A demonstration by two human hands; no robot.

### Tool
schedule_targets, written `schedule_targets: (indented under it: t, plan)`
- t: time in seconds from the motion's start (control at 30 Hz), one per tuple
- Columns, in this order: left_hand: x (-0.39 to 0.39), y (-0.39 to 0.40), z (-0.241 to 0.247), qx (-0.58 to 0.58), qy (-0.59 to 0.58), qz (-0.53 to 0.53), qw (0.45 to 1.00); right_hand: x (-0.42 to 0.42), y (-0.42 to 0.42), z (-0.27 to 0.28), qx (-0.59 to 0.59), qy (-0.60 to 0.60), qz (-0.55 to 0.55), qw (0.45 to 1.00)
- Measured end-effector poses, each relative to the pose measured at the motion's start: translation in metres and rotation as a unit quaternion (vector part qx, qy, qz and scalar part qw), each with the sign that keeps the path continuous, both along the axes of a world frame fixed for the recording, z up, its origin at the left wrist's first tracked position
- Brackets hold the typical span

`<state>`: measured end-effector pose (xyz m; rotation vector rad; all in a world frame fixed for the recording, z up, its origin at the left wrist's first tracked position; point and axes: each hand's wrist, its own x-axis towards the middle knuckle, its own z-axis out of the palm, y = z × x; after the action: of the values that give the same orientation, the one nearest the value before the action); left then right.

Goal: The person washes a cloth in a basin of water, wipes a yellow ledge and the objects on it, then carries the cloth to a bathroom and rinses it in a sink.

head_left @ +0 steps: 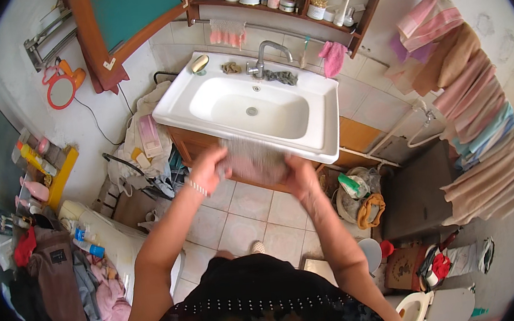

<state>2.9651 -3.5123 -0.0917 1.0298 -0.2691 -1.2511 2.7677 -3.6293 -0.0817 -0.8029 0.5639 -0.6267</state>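
Observation:
A greyish cloth (257, 160), badly motion-blurred, is stretched between my two hands in front of the washbasin's near rim. My left hand (209, 166) grips its left end, with a pale band around the wrist. The other end is in my right hand (301, 174), close to the basin's front edge. The white ceramic washbasin (249, 86) holds no visible water, and its drain shows in the middle. On its back ledge are a metal faucet (265, 58), a bar of soap (200, 63), a dark crumpled rag (281, 77) and a small brown one (231, 68).
Above the basin, a wooden shelf (250, 7) carries mugs and bottles beside an open cabinet door (138, 13). Towels (470, 86) hang at the right. A bucket (349, 207) stands below them. Clothes (58, 284) are heaped at left, near a pink-and-white box (150, 134).

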Motion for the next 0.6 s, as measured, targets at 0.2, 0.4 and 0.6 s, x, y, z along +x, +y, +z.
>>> schedule_targets:
  t: [0.2,0.4,0.6]
  plan:
    - [0.084,-0.126,-0.018,0.113,-0.103,0.126,0.980,0.047,-0.141,-0.038,-0.123,0.209,-0.103,0.965]
    - [0.147,-0.155,-0.083,0.169,-0.152,0.063,0.972,0.000,-0.175,-0.151,0.056,0.205,-0.135,0.968]
    - [0.210,-0.228,-0.144,0.179,-0.019,0.020,0.983,0.023,-0.227,-0.119,0.034,0.240,-0.274,0.931]
